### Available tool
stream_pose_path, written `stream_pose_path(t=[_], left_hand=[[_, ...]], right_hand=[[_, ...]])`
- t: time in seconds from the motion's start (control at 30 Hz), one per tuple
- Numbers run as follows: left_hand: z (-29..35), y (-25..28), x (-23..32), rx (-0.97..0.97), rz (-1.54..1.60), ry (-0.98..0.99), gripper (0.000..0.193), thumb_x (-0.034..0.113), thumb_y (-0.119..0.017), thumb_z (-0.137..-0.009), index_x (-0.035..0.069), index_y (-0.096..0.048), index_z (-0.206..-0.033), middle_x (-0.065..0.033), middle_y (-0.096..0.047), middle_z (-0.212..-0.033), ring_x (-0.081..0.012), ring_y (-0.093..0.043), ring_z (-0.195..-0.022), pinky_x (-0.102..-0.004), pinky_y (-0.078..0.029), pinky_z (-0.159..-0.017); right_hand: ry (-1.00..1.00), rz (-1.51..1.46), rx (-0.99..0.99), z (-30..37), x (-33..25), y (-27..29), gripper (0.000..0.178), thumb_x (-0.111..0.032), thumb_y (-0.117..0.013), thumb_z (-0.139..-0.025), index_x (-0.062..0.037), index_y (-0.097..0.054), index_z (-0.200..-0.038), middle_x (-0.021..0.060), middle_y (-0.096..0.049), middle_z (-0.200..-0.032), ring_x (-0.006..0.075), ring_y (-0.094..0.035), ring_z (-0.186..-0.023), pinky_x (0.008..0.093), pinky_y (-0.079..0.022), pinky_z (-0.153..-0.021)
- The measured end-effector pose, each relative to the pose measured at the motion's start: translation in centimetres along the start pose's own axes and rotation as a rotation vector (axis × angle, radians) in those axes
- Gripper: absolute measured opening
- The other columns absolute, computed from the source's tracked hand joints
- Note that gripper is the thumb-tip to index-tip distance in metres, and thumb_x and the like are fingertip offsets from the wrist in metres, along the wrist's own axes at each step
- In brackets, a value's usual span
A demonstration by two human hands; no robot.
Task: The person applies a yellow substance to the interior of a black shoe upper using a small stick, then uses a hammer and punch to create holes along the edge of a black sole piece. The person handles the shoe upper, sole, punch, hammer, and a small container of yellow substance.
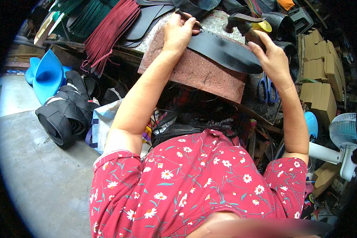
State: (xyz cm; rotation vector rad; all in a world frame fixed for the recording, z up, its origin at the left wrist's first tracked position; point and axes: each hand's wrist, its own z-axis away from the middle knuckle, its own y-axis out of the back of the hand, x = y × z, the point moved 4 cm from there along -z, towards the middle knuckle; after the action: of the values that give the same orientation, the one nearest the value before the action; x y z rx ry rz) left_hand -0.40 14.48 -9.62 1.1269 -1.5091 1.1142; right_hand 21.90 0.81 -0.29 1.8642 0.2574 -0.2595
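Observation:
A black curved strip, leather-like (226,49), lies across a reddish-brown board (226,85) on the bench, with small holes along its far edge near the left end. My left hand (179,32) is closed around a slim dark punch (183,15), its tip down at the strip's holed edge. My right hand (273,59) grips the handle of a hammer (238,20), whose dark head is raised above the strip's right half, apart from the punch. Part of the hammer's handle is hidden by my fingers.
Maroon strips (111,31) and black cut pieces (148,18) lie at the bench's far left. Blue-handled scissors (267,89) hang by the board's right side. Black rolls (57,121) and a blue piece (48,77) sit left; cardboard boxes (319,65) and a fan (344,133) stand right.

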Motion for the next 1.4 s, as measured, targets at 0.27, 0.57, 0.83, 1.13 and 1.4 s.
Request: stream_pose_path(t=[0.27,0.57,0.83,1.13,1.4], left_hand=[[0.8,-1.0,1.8,-0.095,-0.531,-0.38,0.017,0.013,-0.068,-0.09,0.0,-0.06,-0.097,-0.0156,-0.069,-0.081,-0.0229,-0.07,-0.068,-0.0315,-0.056,-0.063],[0.6,-1.4,0.4,0.027,-0.104,-0.091,0.009,0.003,-0.062,-0.089,-0.003,-0.056,-0.094,-0.0153,-0.069,-0.077,-0.0221,-0.07,-0.066,-0.0322,-0.057,-0.059],[0.6,-1.8,0.7,-0.121,-0.385,-0.261,0.017,0.01,-0.069,-0.086,0.001,-0.059,-0.097,-0.0136,-0.07,-0.077,-0.0203,-0.07,-0.064,-0.0318,-0.056,-0.06],[1.3,-3.3,1.8,-0.022,-0.487,-0.381,0.014,0.006,-0.063,-0.087,-0.002,-0.054,-0.093,-0.0179,-0.068,-0.076,-0.0268,-0.07,-0.068,-0.0349,-0.057,-0.061],[0.8,-2.5,0.5,-0.136,-0.321,-0.232,0.018,0.009,-0.068,-0.087,0.001,-0.06,-0.099,-0.0138,-0.071,-0.079,-0.0205,-0.071,-0.068,-0.0319,-0.057,-0.061]], right_hand=[[0.195,-0.438,0.239,-0.3,-5.1,8.5,0.038,-0.018,-0.061,-0.097,-0.0076,-0.055,-0.133,-0.0001,-0.064,-0.088,0.0022,-0.056,-0.071,0.0195,-0.047,-0.059],[-0.015,-0.03,0.027,0.6,0.5,0.5,0.042,-0.043,-0.06,-0.092,-0.0156,-0.059,-0.125,0.0196,-0.07,-0.094,0.039,-0.067,-0.09,0.0436,-0.053,-0.075],[0.072,-0.39,0.146,0.2,-3.3,7.1,0.036,-0.017,-0.061,-0.097,-0.005,-0.057,-0.131,0.0004,-0.063,-0.087,0.0066,-0.056,-0.07,0.0214,-0.048,-0.061],[0.076,-0.014,0.095,0.7,0.0,1.2,0.038,-0.038,-0.063,-0.092,-0.0165,-0.06,-0.123,0.018,-0.07,-0.096,0.0364,-0.069,-0.088,0.0421,-0.055,-0.074],[0.163,-0.276,0.261,0.5,-3.0,8.0,0.038,-0.021,-0.062,-0.097,-0.0068,-0.057,-0.132,0.0006,-0.063,-0.083,0.0044,-0.054,-0.067,0.0203,-0.046,-0.058]])
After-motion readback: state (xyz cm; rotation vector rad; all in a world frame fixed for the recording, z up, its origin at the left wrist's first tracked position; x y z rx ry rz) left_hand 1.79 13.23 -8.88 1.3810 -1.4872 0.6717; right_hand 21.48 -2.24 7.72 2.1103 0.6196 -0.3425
